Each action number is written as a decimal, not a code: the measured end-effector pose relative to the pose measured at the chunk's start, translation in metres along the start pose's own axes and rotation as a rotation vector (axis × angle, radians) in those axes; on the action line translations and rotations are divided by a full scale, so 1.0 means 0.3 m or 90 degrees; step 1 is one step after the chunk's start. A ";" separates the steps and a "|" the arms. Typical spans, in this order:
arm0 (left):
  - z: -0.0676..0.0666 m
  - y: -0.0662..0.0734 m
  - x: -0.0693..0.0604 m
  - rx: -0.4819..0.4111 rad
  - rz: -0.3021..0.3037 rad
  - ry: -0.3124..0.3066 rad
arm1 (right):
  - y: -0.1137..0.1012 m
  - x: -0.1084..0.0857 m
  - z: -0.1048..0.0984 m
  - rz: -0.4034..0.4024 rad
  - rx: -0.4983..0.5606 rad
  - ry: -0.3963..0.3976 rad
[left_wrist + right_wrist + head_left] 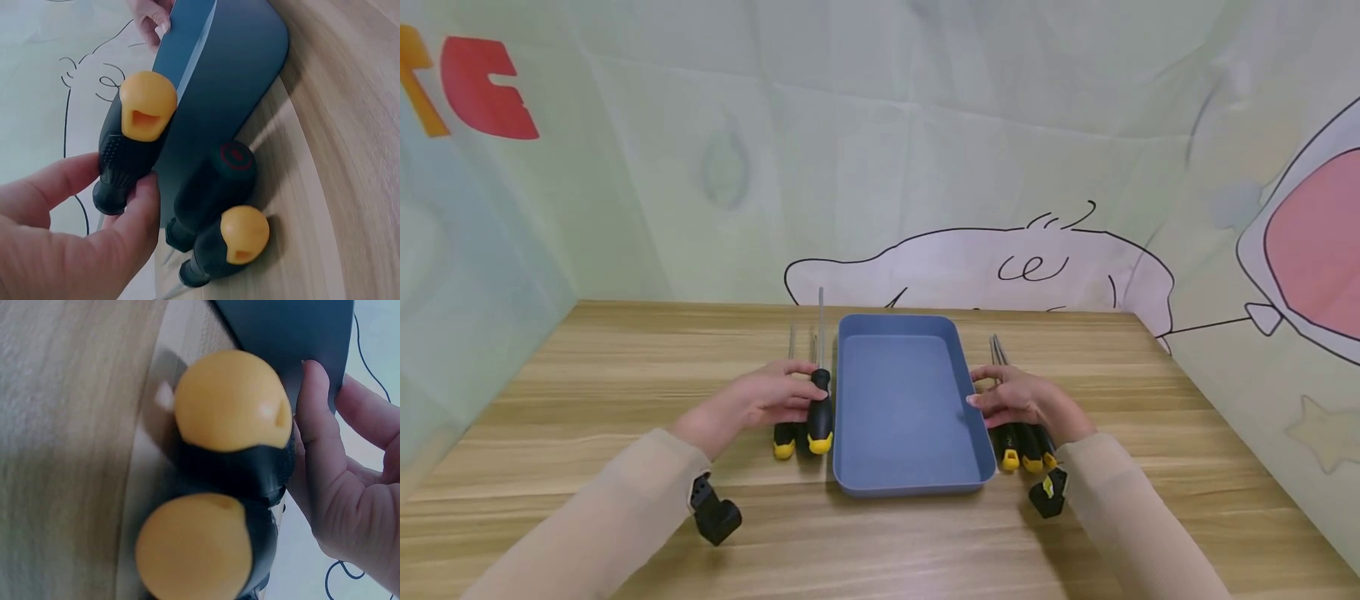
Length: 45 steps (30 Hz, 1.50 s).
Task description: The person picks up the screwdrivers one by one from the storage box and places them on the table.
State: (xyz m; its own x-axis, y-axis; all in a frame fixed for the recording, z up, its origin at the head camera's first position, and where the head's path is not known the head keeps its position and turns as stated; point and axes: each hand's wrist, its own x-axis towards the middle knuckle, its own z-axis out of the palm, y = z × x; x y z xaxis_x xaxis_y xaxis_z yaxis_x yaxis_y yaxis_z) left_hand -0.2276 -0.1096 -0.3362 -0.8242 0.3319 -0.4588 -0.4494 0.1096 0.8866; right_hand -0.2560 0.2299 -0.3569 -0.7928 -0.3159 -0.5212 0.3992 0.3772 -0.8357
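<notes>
My left hand [775, 393] pinches the black handle of a screwdriver [821, 421] between thumb and fingers. Its yellow butt end points toward me, its shank away, and it is raised just left of the blue tray [910, 408]. Below it in the left wrist view lie a yellow-ended screwdriver [232, 242] and a dark green-black handle with a red ring [219, 181]. At the tray's right side, my right hand [1011, 396] has its thumb and fingers loosely extended against the wall. Under that hand lie several yellow-ended screwdrivers [1032, 454], partly covered by it.
The tray has low walls and nothing inside. It stands on a wood-grain table [880, 550]. A printed cloth [880, 150] hangs behind and along both sides. Each wrist carries a small black camera [717, 515].
</notes>
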 end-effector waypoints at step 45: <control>-0.201 -0.095 -0.036 0.255 -0.013 0.118 | -0.004 -0.003 0.001 0.003 0.006 0.002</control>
State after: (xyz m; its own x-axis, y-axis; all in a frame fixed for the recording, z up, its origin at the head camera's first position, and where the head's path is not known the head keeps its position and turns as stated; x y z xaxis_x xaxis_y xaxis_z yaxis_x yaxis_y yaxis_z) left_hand -0.2266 -0.1730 -0.3599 -0.8805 0.1561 -0.4476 -0.3281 0.4807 0.8132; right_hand -0.2556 0.2295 -0.3554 -0.7922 -0.3111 -0.5250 0.4075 0.3706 -0.8346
